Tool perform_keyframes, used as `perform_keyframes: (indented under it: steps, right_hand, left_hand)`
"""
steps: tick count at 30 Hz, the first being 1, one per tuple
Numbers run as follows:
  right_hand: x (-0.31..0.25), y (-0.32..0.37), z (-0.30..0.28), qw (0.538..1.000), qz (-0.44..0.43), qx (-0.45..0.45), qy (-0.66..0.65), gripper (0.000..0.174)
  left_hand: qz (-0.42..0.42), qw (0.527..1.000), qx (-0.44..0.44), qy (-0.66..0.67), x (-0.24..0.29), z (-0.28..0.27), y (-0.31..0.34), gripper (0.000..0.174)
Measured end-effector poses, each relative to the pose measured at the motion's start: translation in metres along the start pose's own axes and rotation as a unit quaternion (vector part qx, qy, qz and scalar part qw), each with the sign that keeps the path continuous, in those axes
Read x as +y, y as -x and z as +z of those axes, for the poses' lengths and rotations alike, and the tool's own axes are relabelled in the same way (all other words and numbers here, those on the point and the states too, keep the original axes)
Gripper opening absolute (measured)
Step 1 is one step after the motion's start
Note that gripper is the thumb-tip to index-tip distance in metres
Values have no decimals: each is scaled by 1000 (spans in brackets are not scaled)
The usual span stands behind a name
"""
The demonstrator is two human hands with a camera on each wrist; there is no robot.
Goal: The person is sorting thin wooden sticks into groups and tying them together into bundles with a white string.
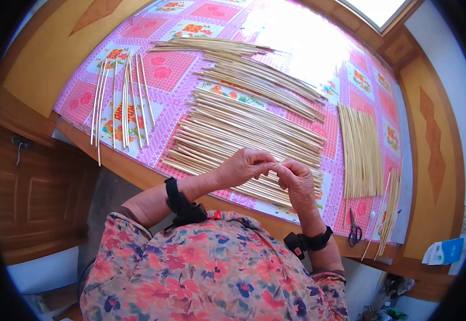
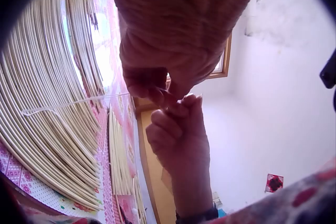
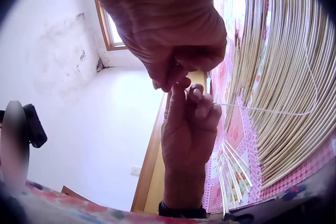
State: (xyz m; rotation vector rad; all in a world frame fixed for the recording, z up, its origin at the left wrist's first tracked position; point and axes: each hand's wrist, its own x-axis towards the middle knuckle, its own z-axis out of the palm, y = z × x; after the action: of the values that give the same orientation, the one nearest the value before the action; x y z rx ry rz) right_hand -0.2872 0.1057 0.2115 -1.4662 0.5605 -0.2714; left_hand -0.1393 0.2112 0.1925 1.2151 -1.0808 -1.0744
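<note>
Both hands meet at the fingertips above a wide spread of thin straw-coloured sticks (image 1: 254, 125) on the table. A thin white thread (image 3: 273, 111) trails from the fingers, looping over the sticks; it also shows as a pale line of thread (image 2: 79, 101) in the left wrist view. My left hand (image 1: 248, 167) pinches the thread between thumb and curled fingers. Facing it, my right hand (image 1: 300, 186) has thumb and forefinger pinched together at the same spot, the other fingers curled. The bit of thread between the fingertips is mostly hidden by them.
Loose sticks (image 1: 127, 101) lie at the left, and a tight bundle of sticks (image 1: 362, 152) at the right. Scissors (image 1: 354, 231) rest near the front right edge, beside more sticks (image 1: 389, 216). A patterned pink cloth (image 1: 161, 69) covers the table.
</note>
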Motion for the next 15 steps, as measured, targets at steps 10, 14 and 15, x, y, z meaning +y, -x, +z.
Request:
perform_keyframes:
  steps: [10,14,15]
  right_hand:
    - [-5,-20,8,964,-227,86,107,13]
    - [-5,-15,9,953,-224,118,164,9]
    - [-5,-14,8,953,-222,120,166,9]
  left_hand:
    - [64,993,70,-68,10,15,-1,19]
    - [61,990,79,-102,7,13,0,18]
    - [61,989,83,-106,4,13,0,17]
